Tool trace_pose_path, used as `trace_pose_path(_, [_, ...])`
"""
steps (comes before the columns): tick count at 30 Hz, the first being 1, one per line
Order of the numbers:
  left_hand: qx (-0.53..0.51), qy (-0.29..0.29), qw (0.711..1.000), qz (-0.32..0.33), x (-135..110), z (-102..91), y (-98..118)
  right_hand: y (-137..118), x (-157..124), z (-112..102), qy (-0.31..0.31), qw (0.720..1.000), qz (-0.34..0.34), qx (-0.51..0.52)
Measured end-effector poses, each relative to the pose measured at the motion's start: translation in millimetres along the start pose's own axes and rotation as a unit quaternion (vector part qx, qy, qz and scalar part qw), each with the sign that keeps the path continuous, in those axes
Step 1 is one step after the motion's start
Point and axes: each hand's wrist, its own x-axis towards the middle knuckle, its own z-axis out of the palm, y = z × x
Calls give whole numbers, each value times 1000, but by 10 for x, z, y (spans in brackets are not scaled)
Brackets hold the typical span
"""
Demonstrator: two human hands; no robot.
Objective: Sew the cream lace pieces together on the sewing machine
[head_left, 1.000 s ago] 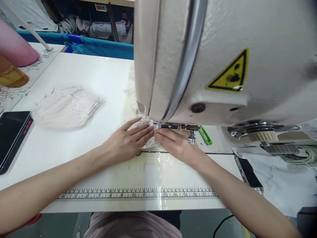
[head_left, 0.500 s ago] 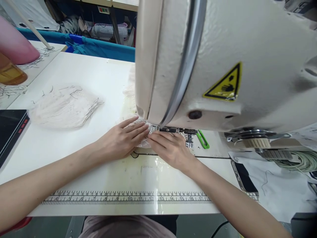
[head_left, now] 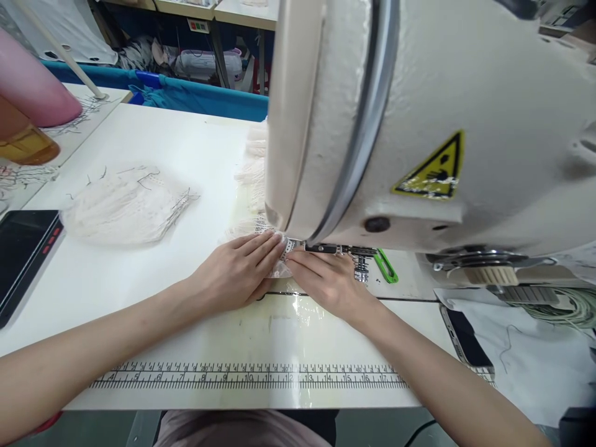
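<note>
Pale lace fabric [head_left: 281, 270] lies under the head of a sewing machine [head_left: 321, 124], partly hidden by my hands and the machine. Its gathered far part spreads over the table behind the needle area. My left hand [head_left: 237, 270] has its fingers drawn together on the lace, left of the presser foot, with a fold at the fingertips. Close in front of the foot, my right hand [head_left: 326, 279] holds the lace edge with its fingertips; some of its fingers are hidden under the metal attachment [head_left: 321, 248].
A stack of pale lace pieces [head_left: 125, 205] with loose threads lies left, beside a black device [head_left: 28, 254]. Green thread snips [head_left: 385, 266] lie right of the foot. A phone [head_left: 465, 335] rests on white cloth at right. A printed ruler [head_left: 251, 375] runs along the table's front.
My left fingers have drawn closer together on the lace. More gathered lace shows behind the machine head. The whole view has shifted slightly; my right hand stays by the foot.
</note>
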Motion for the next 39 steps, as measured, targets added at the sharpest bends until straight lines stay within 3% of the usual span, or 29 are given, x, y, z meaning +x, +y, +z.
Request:
trace_pose_path(10, [17, 3, 1000, -12, -2, 14, 48, 61, -60, 19, -25, 999, 7, 20])
trace_pose_path(20, [37, 10, 999, -4, 8, -1, 51, 126, -108, 69, -6, 998, 37, 52])
trace_pose_path(26, [27, 12, 999, -12, 31, -6, 38, 132, -68, 11, -40, 994, 63, 78])
trace_pose_path(34, [17, 23, 999, -24, 47, 35, -5, 152, -36, -27, -32, 995, 62, 73])
trace_pose_path(39, [20, 45, 999, 16, 34, 23, -25, 151, -11, -42, -23, 996, 55, 67])
